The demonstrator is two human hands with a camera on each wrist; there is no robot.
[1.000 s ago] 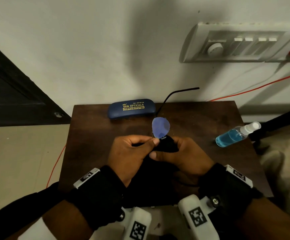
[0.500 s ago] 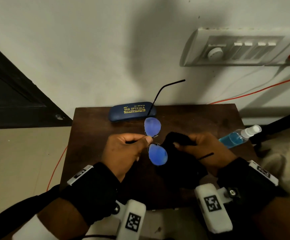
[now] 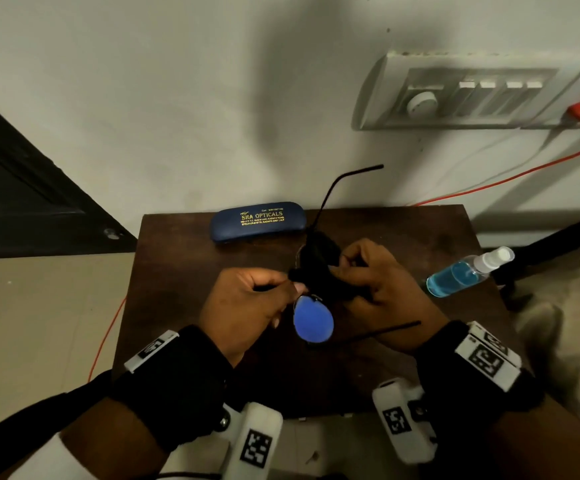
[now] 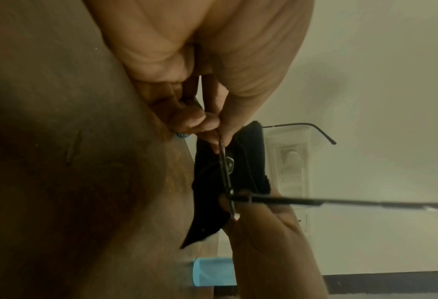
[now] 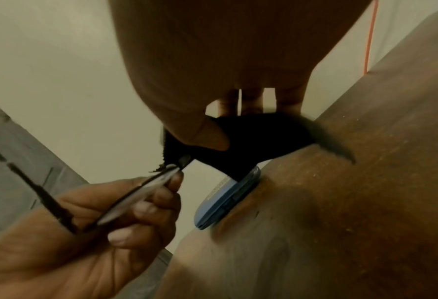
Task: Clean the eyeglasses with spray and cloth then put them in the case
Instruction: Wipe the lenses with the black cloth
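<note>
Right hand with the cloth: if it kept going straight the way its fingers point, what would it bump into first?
Probably the blue glasses case. The right hand, gripping the black cloth, points toward it; depth is uncertain.

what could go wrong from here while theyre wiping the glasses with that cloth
1. The left hand pinches the eyeglasses only near the bridge while the right hand rubs the far lens with the black cloth; hard rubbing might twist the thin frame or slip it loose.
2. Both temple arms stick out unfolded and could catch on a wrist strap.
3. The spray bottle lies near the table edge by the right wrist; a nudge could roll it off.
</note>
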